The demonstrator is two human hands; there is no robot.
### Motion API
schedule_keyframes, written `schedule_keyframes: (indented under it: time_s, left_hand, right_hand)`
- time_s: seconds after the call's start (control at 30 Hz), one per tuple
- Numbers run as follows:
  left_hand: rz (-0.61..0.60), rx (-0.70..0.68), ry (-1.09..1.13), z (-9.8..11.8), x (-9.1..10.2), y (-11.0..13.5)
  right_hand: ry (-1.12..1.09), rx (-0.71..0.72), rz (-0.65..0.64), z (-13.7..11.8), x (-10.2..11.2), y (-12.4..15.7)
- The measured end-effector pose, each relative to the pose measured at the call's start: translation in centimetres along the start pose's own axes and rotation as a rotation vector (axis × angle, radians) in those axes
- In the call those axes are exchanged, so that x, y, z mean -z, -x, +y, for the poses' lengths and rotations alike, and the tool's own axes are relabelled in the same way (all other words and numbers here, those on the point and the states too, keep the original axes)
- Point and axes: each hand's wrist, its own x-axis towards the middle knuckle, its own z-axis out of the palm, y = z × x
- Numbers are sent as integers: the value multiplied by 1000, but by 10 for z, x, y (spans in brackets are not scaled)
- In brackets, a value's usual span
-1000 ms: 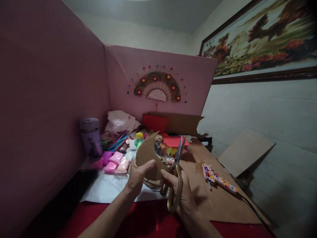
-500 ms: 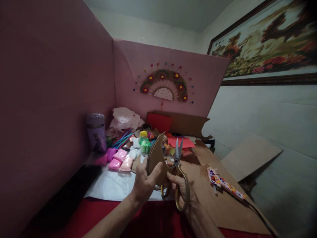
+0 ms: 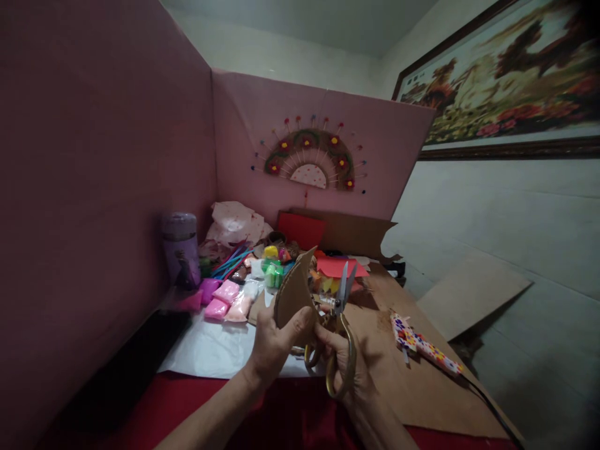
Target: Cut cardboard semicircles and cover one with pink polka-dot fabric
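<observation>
A curved piece of cut cardboard [image 3: 296, 295] is gripped in my left hand [image 3: 276, 340], its pointed tip upward and my thumb flat across its face. My right hand [image 3: 344, 359] holds a pair of scissors [image 3: 344, 303] with gold-coloured handles. The scissor blades point up, slightly parted, to the right of the cardboard piece and apart from it. My right fingertips reach the lower right edge of the cardboard. Part of my right fingers is hidden behind the handles.
Pink clay packets [image 3: 225, 292] and a purple bottle [image 3: 180, 253] stand at the left. A flower-patterned glue gun [image 3: 426, 350] lies on a cardboard sheet [image 3: 398, 400] at the right. Red paper [image 3: 302, 230] lies behind. A decorated fan shape [image 3: 307, 144] hangs on the pink panel [image 3: 394, 137].
The scissors have shifted a little to the right at the blades and tilted. The cardboard piece has turned slightly in my left hand, its tip leaning further right.
</observation>
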Motion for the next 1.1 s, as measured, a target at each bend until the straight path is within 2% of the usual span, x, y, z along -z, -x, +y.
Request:
schedule_keyframes:
  time_s: [0.13,0.3,0.53,0.67,0.83,1.1]
  left_hand:
    - [47,124,68,-12,6,-9]
    - [66,170,243,-16,7,-15]
    - [135,197,331,-13,7,-19]
    - [135,189,367,-11,7,-20]
    - [206,209,361,-14,8,-22]
    - [178,260,335,-14,14,-26]
  right_hand:
    - [-130,70,113,-8,-9,5]
    - [-102,142,267,-21,-23,6]
    - [-155,152,266,-22,-39,6]
    - [-170,171,291,-22,-43,5]
    - [-161,202,279,-22,-47,7]
    - [-180,194,271,-23,-51,11]
